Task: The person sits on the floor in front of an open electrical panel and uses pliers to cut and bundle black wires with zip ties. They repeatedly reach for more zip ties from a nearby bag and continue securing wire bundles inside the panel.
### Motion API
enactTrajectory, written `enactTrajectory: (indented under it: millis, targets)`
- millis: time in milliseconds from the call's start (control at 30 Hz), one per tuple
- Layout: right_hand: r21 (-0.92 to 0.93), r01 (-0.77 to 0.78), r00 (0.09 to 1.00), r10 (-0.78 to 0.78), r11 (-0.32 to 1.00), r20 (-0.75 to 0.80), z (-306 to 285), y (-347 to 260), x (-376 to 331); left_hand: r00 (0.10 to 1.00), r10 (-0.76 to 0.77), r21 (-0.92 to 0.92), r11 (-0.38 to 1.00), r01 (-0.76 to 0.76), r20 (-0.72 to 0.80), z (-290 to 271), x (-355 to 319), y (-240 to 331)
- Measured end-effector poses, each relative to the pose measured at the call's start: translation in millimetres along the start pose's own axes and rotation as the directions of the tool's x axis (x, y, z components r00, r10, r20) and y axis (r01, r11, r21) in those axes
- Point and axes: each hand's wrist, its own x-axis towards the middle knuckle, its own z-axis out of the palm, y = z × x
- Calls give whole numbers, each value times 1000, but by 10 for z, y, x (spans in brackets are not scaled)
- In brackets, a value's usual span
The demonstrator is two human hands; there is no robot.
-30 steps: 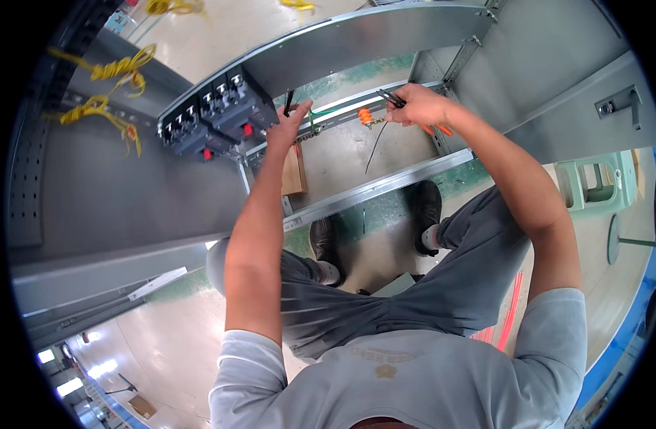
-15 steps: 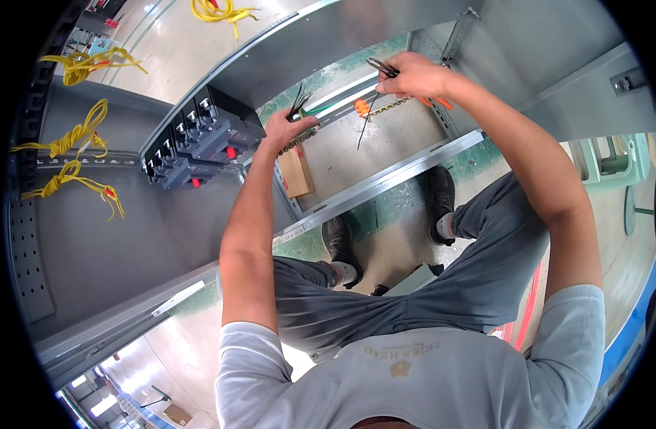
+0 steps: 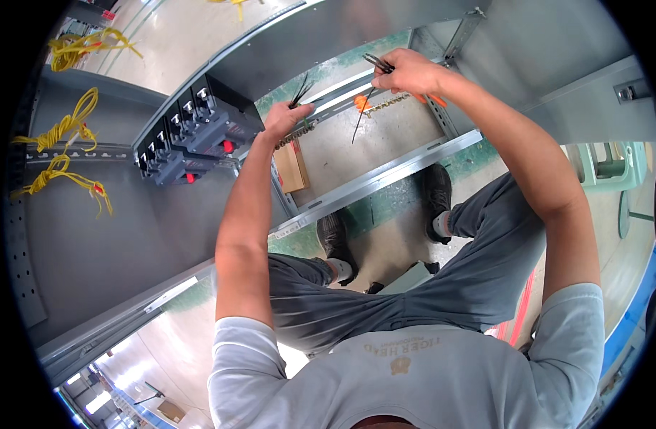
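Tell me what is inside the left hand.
The left hand grips a bunch of thin black strips, possibly cable ties, their loose ends fanning out past the fingers. The gripped parts are covered, so their exact number cannot be told.

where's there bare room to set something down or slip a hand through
The floor looks bare right of the brown block, beyond the silver front rail. The grey panel below the dark breakers is bare too. Crowded: around the left hand with black wires, and the right hand with an orange-handled tool.
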Motion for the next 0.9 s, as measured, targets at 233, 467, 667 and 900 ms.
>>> enactTrajectory:
  millis: [233, 467, 667, 900]
  targets:
    - [-173, 47, 999, -43, 984, 25, 89, -78, 769, 1000, -27, -23, 999, 27, -7, -33, 174, -180]
    - [-109, -48, 999, 46, 993, -18, 56, 153, 1354, 995, -86, -245, 965, 95, 46, -67, 328, -128]
    - [-315, 92, 937, -189, 945, -293, -14, 84, 1406, 902, -271, -151, 930, 336, 335, -108, 396, 282]
    - [-641, 20, 609, -518, 767, -601, 8, 199, 1538, 861, -171, -191, 937, 293, 480, -128, 700, -17]
